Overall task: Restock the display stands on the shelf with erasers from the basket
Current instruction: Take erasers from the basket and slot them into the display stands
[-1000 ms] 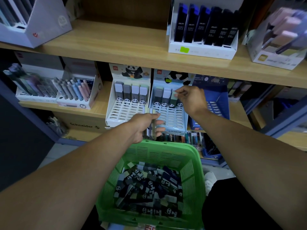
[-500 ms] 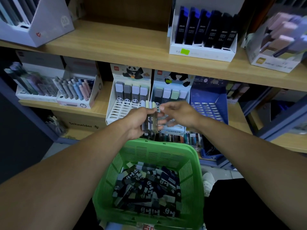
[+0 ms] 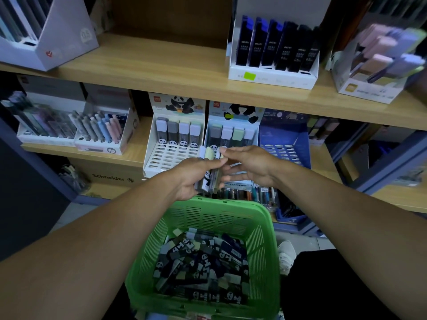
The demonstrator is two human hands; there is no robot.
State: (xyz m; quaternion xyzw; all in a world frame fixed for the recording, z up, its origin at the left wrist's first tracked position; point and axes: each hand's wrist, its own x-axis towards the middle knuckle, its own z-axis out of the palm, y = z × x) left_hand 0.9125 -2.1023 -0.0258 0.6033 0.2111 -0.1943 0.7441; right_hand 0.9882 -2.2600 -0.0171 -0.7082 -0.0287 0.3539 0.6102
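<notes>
Two hands meet in front of the shelf, just above the far rim of the green basket. The left hand has its fingers curled round a small bunch of erasers. The erasers stand upright in that hand. Their pale tops poke out above the fingers at 12 o'clock, and a panda picture shows on one of them lower down, just past the knuckles.

The right hand reaches in from 3 o'clock. Its thumb and first finger pinch the top of one eraser at the right edge of the bunch. Its other fingers stretch out loosely toward the left hand and touch the bunch lower down.

Behind the hands, at 12 o'clock, two white stands sit side by side on the shelf. The left stand has four erasers in its back row. The right stand also has four in its back row, and the hands hide most of its front slots. A blue stand sits just beside it at 3 o'clock.

Below the hands, at 6 o'clock, the basket holds a big loose pile of erasers with dark panda sleeves.
</notes>
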